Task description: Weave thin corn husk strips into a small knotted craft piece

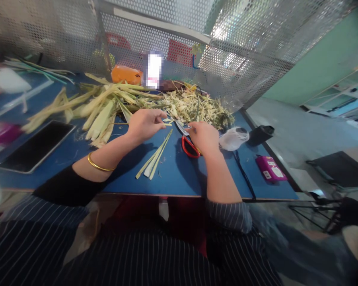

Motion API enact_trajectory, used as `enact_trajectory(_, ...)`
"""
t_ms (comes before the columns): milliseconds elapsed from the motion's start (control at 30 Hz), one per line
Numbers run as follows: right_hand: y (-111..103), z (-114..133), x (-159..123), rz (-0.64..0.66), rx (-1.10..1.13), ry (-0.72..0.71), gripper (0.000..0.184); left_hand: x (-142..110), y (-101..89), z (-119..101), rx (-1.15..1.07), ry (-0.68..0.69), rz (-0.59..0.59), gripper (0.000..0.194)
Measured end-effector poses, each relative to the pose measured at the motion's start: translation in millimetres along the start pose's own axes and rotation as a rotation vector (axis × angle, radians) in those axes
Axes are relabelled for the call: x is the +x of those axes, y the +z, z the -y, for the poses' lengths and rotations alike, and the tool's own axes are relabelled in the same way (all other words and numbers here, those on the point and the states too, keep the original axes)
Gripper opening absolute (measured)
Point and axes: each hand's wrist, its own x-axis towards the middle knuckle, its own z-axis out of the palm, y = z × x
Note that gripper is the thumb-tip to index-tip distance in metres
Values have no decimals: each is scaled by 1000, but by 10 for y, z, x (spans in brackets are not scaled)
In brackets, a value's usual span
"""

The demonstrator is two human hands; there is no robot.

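Observation:
My left hand (145, 123) is closed in a pinch on a short strip of pale green leaf (168, 121) above the blue table (179, 174). My right hand (203, 137) is closed on red-handled scissors (187, 140), whose blades point towards that strip. A few long leaf strips (155, 157) lie on the table below my left hand. A gold bangle (100, 165) circles my left forearm.
A pile of long leaves (98, 107) lies at the back left and a heap of cut scraps (197, 107) at the back centre. A dark tablet (35, 145) lies at left. A white thread roll (234, 138), black cup (261, 134) and pink box (270, 169) sit at right. Perforated metal screen behind.

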Motion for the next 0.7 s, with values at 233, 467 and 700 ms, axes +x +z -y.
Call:
enact_trajectory(233,92,218,-33,6,484,-266,22,-96,51,-122,145,160,94,33)
enact_trajectory(467,85,202,-28,-134,674,-47,20,-104,22,-218,-11,67,-260,17)
enact_trajectory(700,124,248,-16,22,902,-54,19,-15,131,-106,-734,-335,-62,23)
